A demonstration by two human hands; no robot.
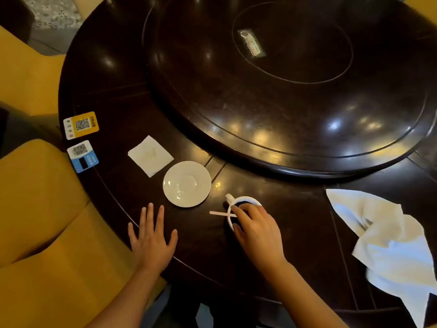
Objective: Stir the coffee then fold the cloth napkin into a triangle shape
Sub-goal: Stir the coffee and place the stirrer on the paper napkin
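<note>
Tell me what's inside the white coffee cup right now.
Dark coffee fills the cup, and a pale stir stick angles across its rim. The right hand holds that stick and covers the cup's near half, so the stick's lower end is hidden.

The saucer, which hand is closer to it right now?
Left. The left hand lies flat on the table just below-left of the saucer; the right hand is farther right, over the coffee cup, holding the stir stick.
</note>
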